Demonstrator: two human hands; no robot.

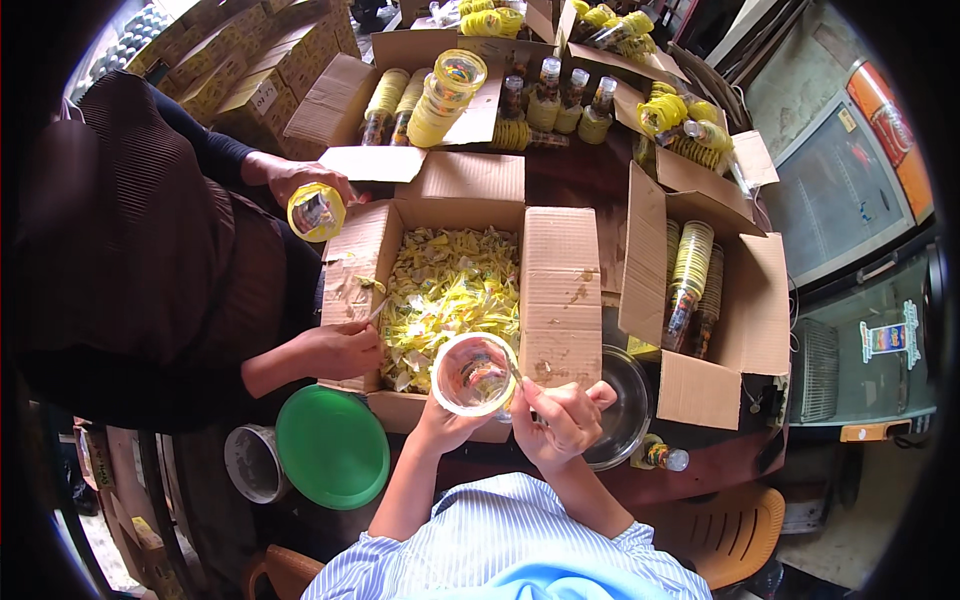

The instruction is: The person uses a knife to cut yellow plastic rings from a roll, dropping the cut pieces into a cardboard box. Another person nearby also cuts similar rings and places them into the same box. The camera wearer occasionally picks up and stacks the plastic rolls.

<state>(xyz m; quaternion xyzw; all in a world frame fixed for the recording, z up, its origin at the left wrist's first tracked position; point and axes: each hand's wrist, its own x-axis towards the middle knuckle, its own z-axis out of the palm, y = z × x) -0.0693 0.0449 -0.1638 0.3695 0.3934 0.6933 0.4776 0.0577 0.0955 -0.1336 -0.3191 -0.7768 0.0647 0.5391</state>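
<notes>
View from above a crowded wooden table (575,170). In the middle stands an open cardboard box (560,290), flaps spread, filled with a loose heap of small yellow wrappers (450,290). To its right a second open carton (725,310) holds stacked clear plastic cups with yellow lids (692,265). At the far edge, more open cartons hold about six bottles (560,100) with yellow wraps, plus a stack of yellow-lidded tubs (445,95). Several closed brown cartons (250,70) are piled at upper left.

The person's left hand (445,425) is wrapped around the base of a clear plastic cup (475,375), holding it tilted, mouth up, over the near edge of the wrapper box. The right hand (560,420) sits just beside the cup's right side, fingers curled in on a thin, stick-like tool that reaches into the cup.

A clear glass bowl (625,405) lies just right of the right hand, one small bottle (660,457) on its side beyond it. One round green lid (332,447) and one grey bucket (255,462) sit at lower left.

A second person in dark clothes stands at left: one hand (345,350) in the wrapper box, the other holding a yellow-lidded tub (316,212).
</notes>
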